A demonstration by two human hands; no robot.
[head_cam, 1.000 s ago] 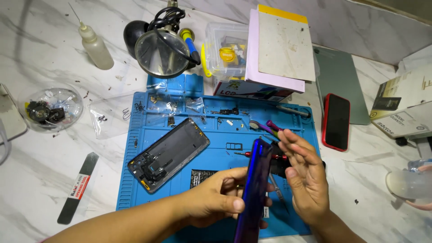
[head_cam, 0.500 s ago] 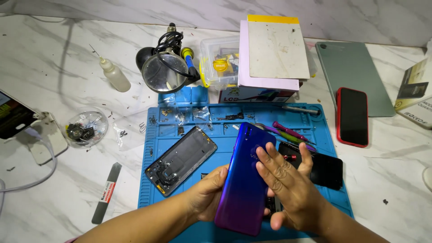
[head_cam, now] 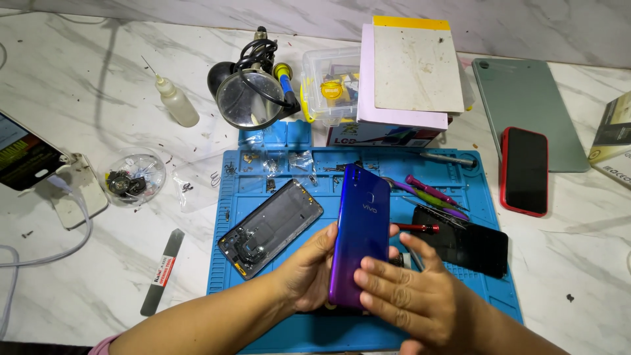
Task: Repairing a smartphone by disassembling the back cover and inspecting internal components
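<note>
The person holds a blue-to-purple phone back cover above the blue repair mat, its glossy outer face up and its long side running away from them; the left hand cups it from the left edge and underneath, fingers curled round it; the right hand lies over its lower right part, fingers spread flat on the surface, so both hands are closed on the cover.

Just left of the cover, flat on the mat, lies an opened phone frame with its dark inner parts showing, tilted on a diagonal; to the right, near the right hand, lies a black phone screen, and beyond it pink and purple pry tools and a red-handled screwdriver; small screws and metal bits sit in the mat's upper compartments.

On the marble worktop behind the mat stand a round magnifier lamp, a clear parts box and a pink and yellow stack of pads; a small squeeze bottle with a needle tip stands to the left; a clear dish of dark parts sits near a phone on a white stand; a flat metal opening tool lies left of the mat; a red-cased phone rests on the right, beside a grey-green tablet.
</note>
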